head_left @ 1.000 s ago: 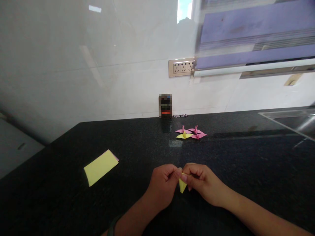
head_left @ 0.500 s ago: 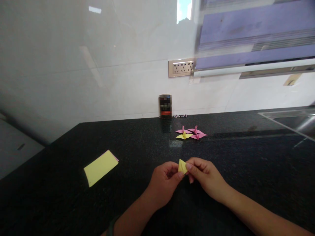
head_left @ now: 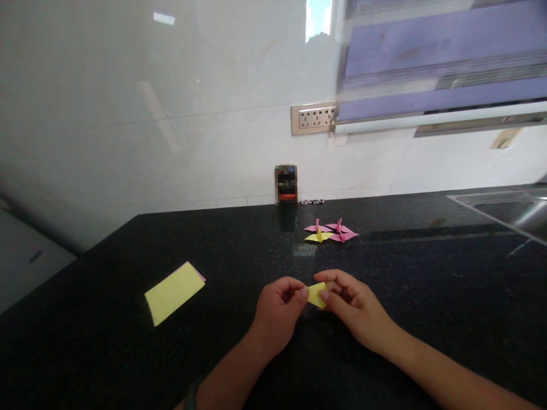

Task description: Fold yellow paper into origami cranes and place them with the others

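Paper (head_left: 315,295), yellow, between left hand (head_left: 278,310) and right hand (head_left: 354,304)

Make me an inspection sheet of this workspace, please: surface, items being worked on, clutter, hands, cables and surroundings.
Surface: dark speckled countertop, glossy, with reflections.
Job's things: small folded yellow paper between the hands; flat yellow paper at left, pink paper peeking out beneath; three pink origami cranes and a yellow origami crane grouped farther back.
Clutter: pixelated dark object by the wall; small black-and-white item beside it, unidentifiable.
Hands: left hand pinches the folded paper's left end; right hand holds its right side, thumb on top.
Cables: nothing seen.
Surroundings: pale wall, socket panel, blurred purple panel at upper right.
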### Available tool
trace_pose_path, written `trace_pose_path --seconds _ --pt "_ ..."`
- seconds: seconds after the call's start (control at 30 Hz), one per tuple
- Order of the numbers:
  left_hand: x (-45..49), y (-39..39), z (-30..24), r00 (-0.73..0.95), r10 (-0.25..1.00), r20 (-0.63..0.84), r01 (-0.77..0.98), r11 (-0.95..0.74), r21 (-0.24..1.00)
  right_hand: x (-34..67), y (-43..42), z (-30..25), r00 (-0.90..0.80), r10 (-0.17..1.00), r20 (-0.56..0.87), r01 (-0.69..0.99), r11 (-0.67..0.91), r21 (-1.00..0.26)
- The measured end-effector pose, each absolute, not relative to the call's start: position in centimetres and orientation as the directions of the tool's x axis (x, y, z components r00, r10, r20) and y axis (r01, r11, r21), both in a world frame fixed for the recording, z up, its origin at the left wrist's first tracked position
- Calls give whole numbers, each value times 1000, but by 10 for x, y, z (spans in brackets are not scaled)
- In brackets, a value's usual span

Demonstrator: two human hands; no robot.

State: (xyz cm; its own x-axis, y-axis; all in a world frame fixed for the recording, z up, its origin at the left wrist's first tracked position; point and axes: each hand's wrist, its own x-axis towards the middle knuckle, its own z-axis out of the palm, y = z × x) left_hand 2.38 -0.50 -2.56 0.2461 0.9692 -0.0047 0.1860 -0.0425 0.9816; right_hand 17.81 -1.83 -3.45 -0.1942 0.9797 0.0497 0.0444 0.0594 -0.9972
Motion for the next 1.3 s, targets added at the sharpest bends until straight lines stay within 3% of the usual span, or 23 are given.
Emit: trace_pose_path --seconds 0.3,0.5,0.63,0.73,0.9,1.1,1.3 --pt "25 -2 -24 153 987 -45 -6 46 999 175 -18 -27 -346 931 -116 -47 -141 -989" --pt "25 -4 -22 256 964 -66 -28 76 997 175 -19 -30 -308 943 -125 -81 -157 -984" --pt "25 -4 -23 251 966 -67 -33 78 996 175 -19 -32 -293 951 -97 -30 -110 -993" --pt "25 -3 -22 254 964 -77 -25 86 996 175 -21 -32 -234 972 23 131 54 -990" --pt "26 -5 -22 257 964 -66 35 59 998 178 -24 -28 -215 930 297 477 365 -799" --pt "29 -10 -29 418 908 -6 -20 16 1000 179 -24 -28 -105 946 307 524 315 -792" --pt "32 -10 -29 387 921 34 -54 -14 998 178 -26 -33 -80 969 234 452 245 -858"
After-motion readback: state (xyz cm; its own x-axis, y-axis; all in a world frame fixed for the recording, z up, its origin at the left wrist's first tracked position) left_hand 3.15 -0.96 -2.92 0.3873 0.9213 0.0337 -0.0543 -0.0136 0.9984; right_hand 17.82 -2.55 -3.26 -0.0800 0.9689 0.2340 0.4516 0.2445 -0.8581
